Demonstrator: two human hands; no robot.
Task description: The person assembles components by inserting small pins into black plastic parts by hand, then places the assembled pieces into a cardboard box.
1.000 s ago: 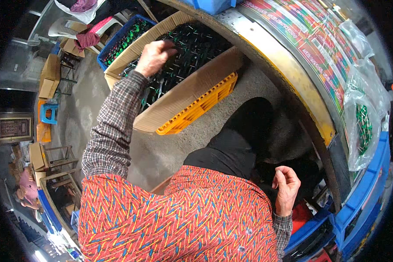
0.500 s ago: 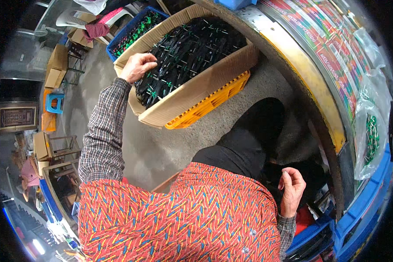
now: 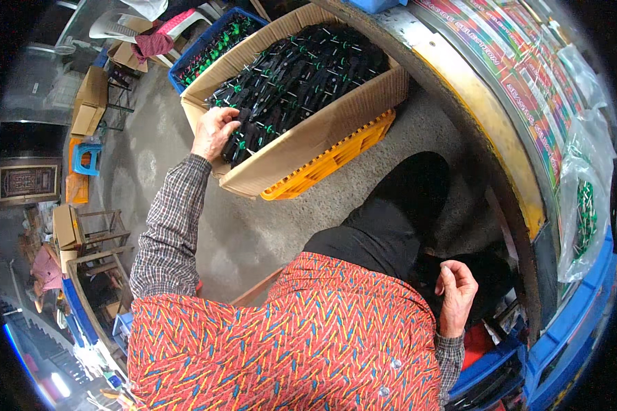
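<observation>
A brown cardboard carton (image 3: pixel 308 127) is heaped with black strip-like pieces (image 3: pixel 301 72) that carry green and white bits. My left hand (image 3: pixel 214 132) is at the carton's near left corner, fingers bent and closed beside the heap. What they grip, if anything, cannot be made out. Down at the right, my right hand (image 3: pixel 457 296) hangs near my lap, close to the bench edge. Its thumb and fingers are pressed together, and anything between them is too small to name.
Beneath the carton is a yellow plastic crate (image 3: pixel 329 157); a blue crate (image 3: pixel 219 44) of green and red pieces stands behind it. The curved bench (image 3: pixel 487 116) bounds the right side, with a clear plastic bag (image 3: pixel 583 198) on it. A blue stool (image 3: pixel 87 159) stands far left.
My left hand has come slightly nearer to me, down along the carton's left end, with its fingers still bent. My right hand has barely moved.
</observation>
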